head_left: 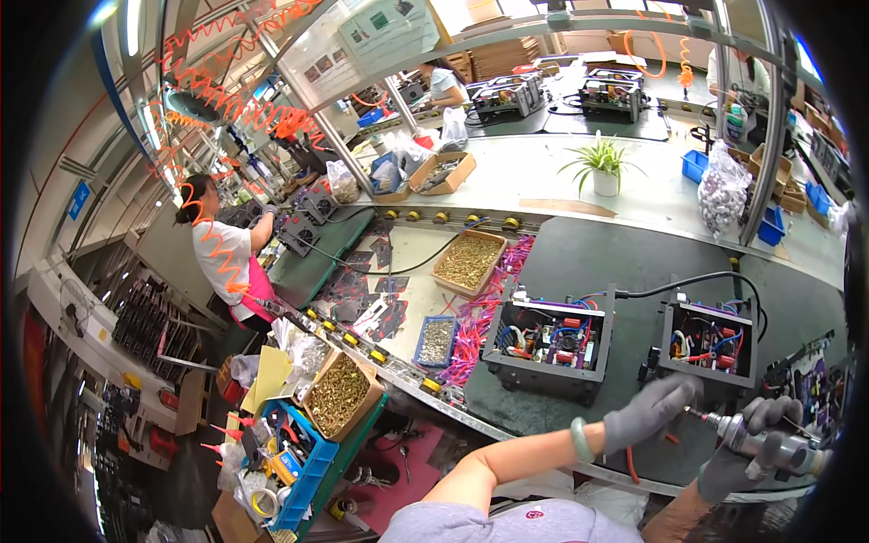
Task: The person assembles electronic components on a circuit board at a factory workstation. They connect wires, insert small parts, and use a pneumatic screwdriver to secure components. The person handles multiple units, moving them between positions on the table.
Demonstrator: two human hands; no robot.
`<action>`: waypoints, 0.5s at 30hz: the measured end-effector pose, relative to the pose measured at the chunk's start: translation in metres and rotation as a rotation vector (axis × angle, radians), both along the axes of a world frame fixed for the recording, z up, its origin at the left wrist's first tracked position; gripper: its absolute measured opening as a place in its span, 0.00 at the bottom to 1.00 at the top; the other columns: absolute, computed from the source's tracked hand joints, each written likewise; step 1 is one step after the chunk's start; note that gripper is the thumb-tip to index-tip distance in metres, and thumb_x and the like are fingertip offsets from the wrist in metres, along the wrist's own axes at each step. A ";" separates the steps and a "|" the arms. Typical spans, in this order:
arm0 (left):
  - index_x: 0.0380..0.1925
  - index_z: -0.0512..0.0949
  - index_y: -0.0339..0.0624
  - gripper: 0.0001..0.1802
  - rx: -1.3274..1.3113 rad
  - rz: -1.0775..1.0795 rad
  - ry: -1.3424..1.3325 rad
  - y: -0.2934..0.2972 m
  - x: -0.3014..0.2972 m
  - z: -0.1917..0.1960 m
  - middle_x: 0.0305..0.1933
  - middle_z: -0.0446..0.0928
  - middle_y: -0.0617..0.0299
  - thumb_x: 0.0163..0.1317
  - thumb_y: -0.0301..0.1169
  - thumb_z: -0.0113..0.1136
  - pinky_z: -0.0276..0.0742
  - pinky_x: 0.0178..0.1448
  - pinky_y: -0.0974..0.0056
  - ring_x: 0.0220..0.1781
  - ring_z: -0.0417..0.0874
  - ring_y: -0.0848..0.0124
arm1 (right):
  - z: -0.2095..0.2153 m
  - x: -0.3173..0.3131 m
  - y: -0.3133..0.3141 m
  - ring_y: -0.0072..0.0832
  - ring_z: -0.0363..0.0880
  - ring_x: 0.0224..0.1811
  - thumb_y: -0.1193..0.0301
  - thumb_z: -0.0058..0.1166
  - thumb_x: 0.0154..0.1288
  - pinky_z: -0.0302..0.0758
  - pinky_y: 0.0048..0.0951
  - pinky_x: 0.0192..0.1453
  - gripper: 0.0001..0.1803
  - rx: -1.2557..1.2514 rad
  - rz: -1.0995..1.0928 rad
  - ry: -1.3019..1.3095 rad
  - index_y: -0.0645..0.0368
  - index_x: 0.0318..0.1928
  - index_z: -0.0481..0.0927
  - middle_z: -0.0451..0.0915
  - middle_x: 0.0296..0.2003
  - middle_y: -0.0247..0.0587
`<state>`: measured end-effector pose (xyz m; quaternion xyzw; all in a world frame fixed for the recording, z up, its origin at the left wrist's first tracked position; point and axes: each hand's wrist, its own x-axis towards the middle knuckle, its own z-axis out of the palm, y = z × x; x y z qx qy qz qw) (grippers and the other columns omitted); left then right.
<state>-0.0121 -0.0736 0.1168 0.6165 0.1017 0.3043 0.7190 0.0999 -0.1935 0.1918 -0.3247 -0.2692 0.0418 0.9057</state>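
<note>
Grey knit gloves cover both hands of a worker at a dark assembly mat [597, 253]. The right hand [747, 443] is wrapped tight around a metal pneumatic screwdriver [769, 443] at the lower right, its rear end lost in the dark fisheye rim. The left hand [650, 409], fingers curled together, meets the tool's tip just in front of an open black chassis [708, 339] with coloured wiring; whether it pinches a screw cannot be told. A second open chassis [548, 342] sits to the left, beside a cardboard box of brass screws [468, 262]. The worker's own shoulder hides the near bench edge.
</note>
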 end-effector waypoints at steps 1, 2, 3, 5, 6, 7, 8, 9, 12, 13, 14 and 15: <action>0.51 0.76 0.42 0.21 0.417 0.342 -0.003 0.013 0.013 0.013 0.39 0.81 0.60 0.70 0.47 0.54 0.75 0.36 0.63 0.38 0.80 0.69 | 0.000 0.004 0.000 0.23 0.65 0.31 0.60 0.63 0.56 0.64 0.26 0.39 0.32 0.003 -0.052 -0.004 0.69 0.53 0.67 0.64 0.35 0.38; 0.48 0.78 0.43 0.19 0.853 0.712 0.007 0.028 0.019 0.034 0.40 0.81 0.59 0.67 0.45 0.56 0.76 0.40 0.59 0.42 0.81 0.65 | 0.003 0.003 0.000 0.23 0.65 0.31 0.60 0.63 0.56 0.64 0.26 0.39 0.32 0.044 -0.051 0.007 0.69 0.53 0.66 0.64 0.35 0.38; 0.45 0.78 0.44 0.16 1.004 0.600 0.148 0.037 0.025 0.033 0.39 0.81 0.60 0.65 0.43 0.57 0.75 0.41 0.58 0.41 0.81 0.64 | 0.004 0.002 0.000 0.23 0.65 0.31 0.61 0.63 0.56 0.64 0.26 0.40 0.32 0.079 -0.064 0.004 0.69 0.54 0.66 0.64 0.35 0.38; 0.38 0.80 0.46 0.12 1.287 0.361 0.440 0.055 0.038 0.018 0.36 0.81 0.60 0.60 0.40 0.58 0.74 0.42 0.56 0.39 0.82 0.61 | 0.004 0.000 -0.001 0.23 0.64 0.33 0.61 0.63 0.57 0.64 0.26 0.40 0.32 0.094 -0.051 0.008 0.69 0.54 0.66 0.64 0.36 0.37; 0.35 0.79 0.47 0.09 1.362 0.334 0.503 0.055 0.046 0.011 0.34 0.80 0.61 0.59 0.38 0.59 0.73 0.42 0.57 0.39 0.82 0.62 | 0.003 -0.002 -0.003 0.23 0.64 0.34 0.61 0.64 0.56 0.63 0.27 0.41 0.32 0.071 -0.036 0.014 0.68 0.55 0.67 0.64 0.36 0.36; 0.33 0.79 0.49 0.07 1.440 0.300 0.559 0.053 0.056 0.009 0.33 0.80 0.63 0.58 0.37 0.59 0.72 0.41 0.58 0.38 0.82 0.63 | 0.001 -0.002 -0.006 0.23 0.63 0.34 0.61 0.65 0.56 0.63 0.27 0.42 0.33 0.048 -0.029 0.019 0.68 0.55 0.67 0.64 0.37 0.36; 0.30 0.78 0.50 0.05 1.520 0.264 0.615 0.052 0.062 0.007 0.31 0.79 0.64 0.57 0.36 0.59 0.72 0.41 0.58 0.37 0.81 0.64 | 0.001 -0.002 -0.009 0.24 0.63 0.35 0.61 0.65 0.56 0.63 0.27 0.42 0.33 0.028 -0.024 0.025 0.67 0.55 0.68 0.64 0.37 0.35; 0.28 0.78 0.51 0.03 1.595 0.401 0.585 0.055 0.065 0.005 0.28 0.79 0.64 0.57 0.34 0.58 0.71 0.39 0.59 0.35 0.81 0.65 | 0.001 -0.002 -0.009 0.24 0.64 0.34 0.61 0.63 0.56 0.64 0.27 0.41 0.33 0.039 -0.019 0.042 0.69 0.55 0.67 0.65 0.36 0.37; 0.34 0.81 0.47 0.05 1.197 0.362 0.538 0.070 0.074 0.018 0.31 0.82 0.54 0.57 0.30 0.59 0.81 0.39 0.53 0.35 0.85 0.55 | 0.003 -0.002 -0.005 0.26 0.68 0.32 0.61 0.59 0.55 0.67 0.27 0.37 0.35 -0.028 -0.235 0.021 0.72 0.57 0.65 0.70 0.34 0.40; 0.39 0.85 0.47 0.09 0.971 0.247 0.496 0.074 0.067 0.033 0.37 0.85 0.52 0.58 0.32 0.62 0.83 0.45 0.54 0.39 0.87 0.54 | 0.001 0.000 -0.004 0.27 0.69 0.32 0.60 0.57 0.57 0.69 0.27 0.39 0.36 0.030 -0.146 0.022 0.71 0.59 0.64 0.71 0.36 0.41; 0.41 0.86 0.48 0.11 0.825 0.213 0.484 0.085 0.069 0.019 0.40 0.85 0.52 0.60 0.36 0.63 0.83 0.47 0.57 0.41 0.87 0.54 | 0.005 -0.004 -0.001 0.27 0.71 0.33 0.60 0.59 0.57 0.71 0.29 0.39 0.35 0.049 -0.112 0.108 0.66 0.61 0.66 0.71 0.37 0.41; 0.39 0.86 0.47 0.10 0.822 0.164 0.462 0.091 0.071 0.014 0.40 0.85 0.52 0.59 0.33 0.61 0.82 0.49 0.55 0.41 0.86 0.52 | 0.002 -0.002 0.004 0.27 0.72 0.33 0.62 0.63 0.56 0.73 0.30 0.38 0.33 0.108 -0.084 0.060 0.61 0.60 0.68 0.72 0.38 0.40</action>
